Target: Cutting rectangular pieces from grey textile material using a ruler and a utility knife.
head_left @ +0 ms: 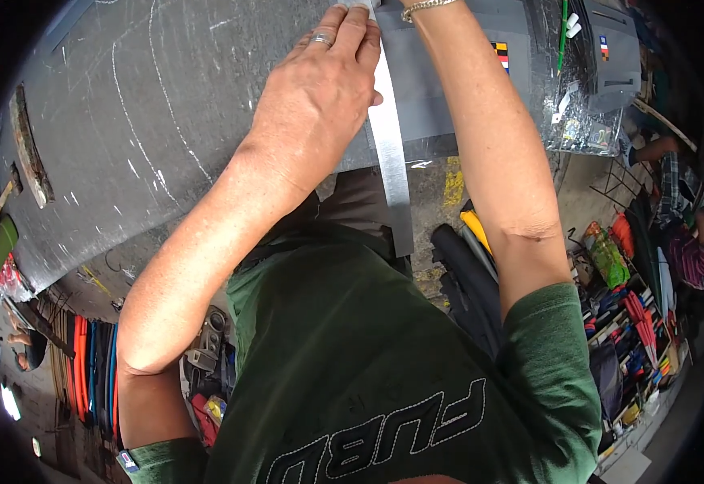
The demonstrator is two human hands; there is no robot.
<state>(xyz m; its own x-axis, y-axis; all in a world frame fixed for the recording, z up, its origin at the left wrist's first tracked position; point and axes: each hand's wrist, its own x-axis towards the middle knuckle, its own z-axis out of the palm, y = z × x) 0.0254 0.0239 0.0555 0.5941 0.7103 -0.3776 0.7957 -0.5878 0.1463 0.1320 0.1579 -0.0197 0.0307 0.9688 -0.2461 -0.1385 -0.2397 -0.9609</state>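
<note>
In the head view, the left hand (320, 81) lies over a long, flat, silver metal ruler (391, 153), its grip unclosed and fingers outstretched. The ruler crosses the dark grey, scuffed table (78, 161), its near end jutting past the edge; the upper frame cuts off its far end. The right hand is out of frame (only its wrist, with a chain bracelet (433, 5), shows), so I cannot tell its grip.

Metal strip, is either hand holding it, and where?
The left hand lies on the left edge of the metal strip, near the picture's top; gripping or pressing, I can't tell. The right hand is off-frame.
</note>
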